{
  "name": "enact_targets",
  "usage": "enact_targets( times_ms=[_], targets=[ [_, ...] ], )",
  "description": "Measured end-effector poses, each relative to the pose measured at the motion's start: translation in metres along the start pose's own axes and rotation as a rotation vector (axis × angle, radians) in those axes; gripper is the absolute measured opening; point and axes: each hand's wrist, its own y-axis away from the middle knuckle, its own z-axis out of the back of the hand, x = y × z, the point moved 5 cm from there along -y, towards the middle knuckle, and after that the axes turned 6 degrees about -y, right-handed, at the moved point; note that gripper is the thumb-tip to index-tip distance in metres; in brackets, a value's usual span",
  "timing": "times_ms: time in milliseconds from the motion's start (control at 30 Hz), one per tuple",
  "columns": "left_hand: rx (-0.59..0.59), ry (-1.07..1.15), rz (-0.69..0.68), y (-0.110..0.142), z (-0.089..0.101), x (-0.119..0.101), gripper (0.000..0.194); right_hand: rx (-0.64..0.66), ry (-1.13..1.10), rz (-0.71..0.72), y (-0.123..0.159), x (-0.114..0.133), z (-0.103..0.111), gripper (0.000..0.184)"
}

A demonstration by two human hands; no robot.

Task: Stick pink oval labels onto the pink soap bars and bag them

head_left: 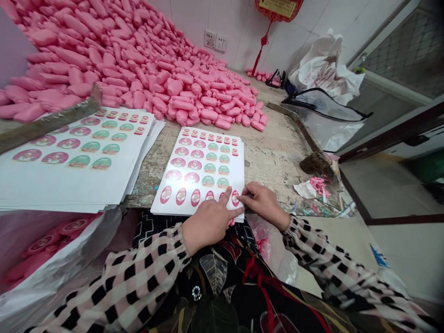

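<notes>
A white sheet of stickers [187,196] lies on top of a stack at the table's front edge, printed with rows of pink and green labels. My left hand [210,221] rests on its lower part, index finger and thumb stretched over the paper. The other fingers curl out of sight under the palm, where the end of a pink bottle-shaped piece [231,222] shows. With fingertips pinched, my right hand [263,202] is at the oval sticker [235,198] in the bottom right corner. Whether that sticker is lifted from the sheet is hard to see.
A big heap of pink bottle-shaped pieces [138,60] covers the back of the worn table [274,171]. Another sticker stack [65,185] lies left under a wooden strip [52,121]. Labelled pink pieces [45,245] fill a bag below. Scraps and plastic bags [326,69] are at right.
</notes>
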Motion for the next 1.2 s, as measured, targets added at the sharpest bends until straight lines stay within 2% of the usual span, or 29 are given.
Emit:
enact_targets(
  times_ms=[200,367,600,700,767,800,900,967,1033,1100,1200],
  targets=[
    [-0.009,0.001,-0.010,0.000,-0.001,-0.001,0.059,0.026,0.037,-0.175,-0.005,0.003,0.005,0.020],
    [-0.010,0.033,-0.008,0.001,0.002,-0.001,0.065,0.022,0.035,-0.193,-0.010,0.006,0.009,0.021],
    [-0.017,0.089,-0.009,0.004,0.003,0.000,0.057,-0.116,-0.026,-0.134,-0.003,0.006,0.031,0.023],
    [-0.070,0.205,-0.013,0.007,0.008,0.003,0.052,-0.198,-0.191,-0.166,0.002,-0.002,0.031,0.025],
    [-0.156,0.410,0.031,0.010,0.017,0.009,0.050,-0.282,-0.394,-0.181,0.004,-0.005,0.028,0.026],
    [-0.218,0.561,0.095,0.011,0.022,0.015,0.050,-0.328,-0.507,-0.181,0.005,-0.004,0.027,0.026],
    [-0.348,1.238,0.372,0.014,0.026,0.037,0.050,-0.401,-0.791,-0.143,0.005,0.011,0.020,0.024],
    [-0.315,1.758,0.530,0.013,0.018,0.042,0.050,-0.354,-0.878,-0.104,0.004,0.030,0.013,0.023],
    [-0.254,2.140,0.628,0.012,0.011,0.040,0.044,-0.253,-0.897,-0.064,0.004,0.051,0.005,0.022],
    [-0.207,2.339,0.662,0.012,0.006,0.038,0.038,-0.177,-0.894,-0.018,0.003,0.068,-0.001,0.021],
    [-0.139,2.446,0.579,0.012,0.003,0.035,0.040,-0.133,-0.878,0.043,0.003,0.080,-0.007,0.019]
  ],
)
